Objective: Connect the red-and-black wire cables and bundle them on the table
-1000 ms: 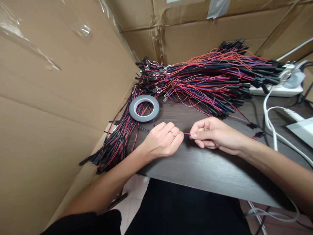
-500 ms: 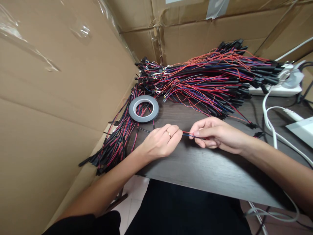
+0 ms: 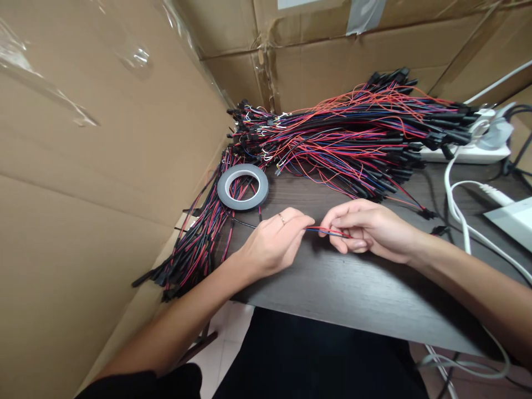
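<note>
Between my hands, just above the dark table, runs a thin wire harness with red and blue strands. My left hand, with a ring on one finger, pinches its left part between thumb and fingertips. My right hand has its fingers curled around the right part, and the strands cross its fingers below the thumb. The ends of the harness are hidden or too small to make out. Behind my left hand, a grey roll of tape lies partly on a pile of wires.
A big heap of red, blue and black wire harnesses with black connectors lies along the back. Cardboard boxes wall off the left and rear. At right are a white power strip, white cables and a pale flat device.
My left fingertips have shifted and straightened along the wires. The right thumb has lifted slightly, so more of the red and blue strands shows across the right fingers.
</note>
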Demonstrator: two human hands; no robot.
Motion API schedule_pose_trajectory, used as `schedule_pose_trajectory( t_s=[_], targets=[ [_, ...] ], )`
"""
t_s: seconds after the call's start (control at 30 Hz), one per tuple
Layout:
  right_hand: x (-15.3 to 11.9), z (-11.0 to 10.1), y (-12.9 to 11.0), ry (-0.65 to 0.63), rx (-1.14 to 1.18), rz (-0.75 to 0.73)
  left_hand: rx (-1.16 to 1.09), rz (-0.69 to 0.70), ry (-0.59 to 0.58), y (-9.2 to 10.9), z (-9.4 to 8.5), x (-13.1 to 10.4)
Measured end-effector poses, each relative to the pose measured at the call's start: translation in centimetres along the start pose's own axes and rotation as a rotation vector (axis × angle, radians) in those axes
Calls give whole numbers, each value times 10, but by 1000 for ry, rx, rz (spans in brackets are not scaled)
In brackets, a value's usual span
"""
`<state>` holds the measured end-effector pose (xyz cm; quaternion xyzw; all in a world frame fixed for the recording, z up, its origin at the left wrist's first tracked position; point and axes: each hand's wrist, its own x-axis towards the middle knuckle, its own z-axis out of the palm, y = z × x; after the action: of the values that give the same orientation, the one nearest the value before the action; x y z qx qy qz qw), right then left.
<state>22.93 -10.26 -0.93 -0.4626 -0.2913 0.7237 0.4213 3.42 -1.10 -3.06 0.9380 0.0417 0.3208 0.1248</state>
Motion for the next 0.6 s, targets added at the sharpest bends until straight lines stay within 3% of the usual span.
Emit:
schedule_pose_trajectory(
  t_s=[0.23, 0.47, 0.6],
  targets=[
    [-2, -1, -2, -15, -46, -6, -309, -274, 0, 9, -4, 15],
    [-8, -21, -9, -70, -79, 0, -462, -599, -107, -3, -17, 21],
    [-12, -31, -16, -90, -208, -36, -490, -725, -151, -9, -22, 22]
  ],
)
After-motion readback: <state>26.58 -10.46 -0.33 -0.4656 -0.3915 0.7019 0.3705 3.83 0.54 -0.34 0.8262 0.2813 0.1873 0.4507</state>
